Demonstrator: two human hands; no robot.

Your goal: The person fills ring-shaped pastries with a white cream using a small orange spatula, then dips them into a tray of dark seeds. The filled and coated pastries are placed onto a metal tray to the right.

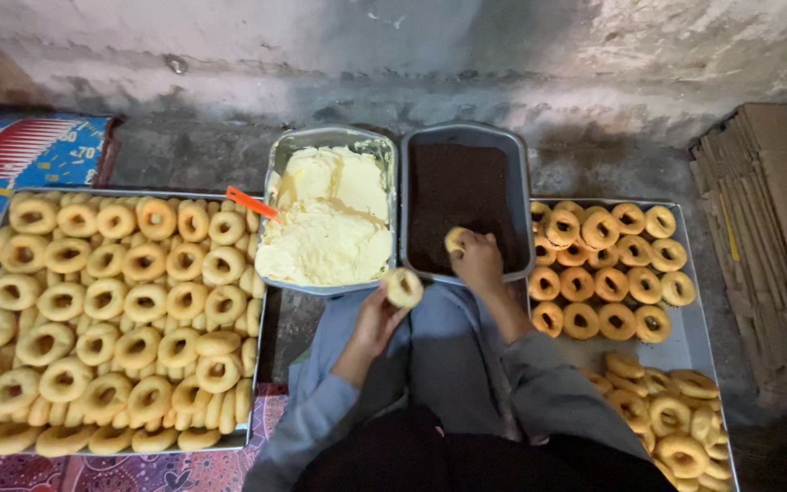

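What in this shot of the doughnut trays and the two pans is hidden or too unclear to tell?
Head view:
- Doughnut in the right hand: mostly covered by the fingers, over the pan of dark sprinkles.
- Left hand doughnut: whether it is coated is too small to tell.
- Orange tool: its end is buried in the cream pan.
- Left tray and right tray: cut off by the picture's edges.

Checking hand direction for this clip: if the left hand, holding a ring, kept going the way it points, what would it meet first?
Probably the near rim of the cream tray: the left hand points up-right with its ring just short of it, though depth is unclear.
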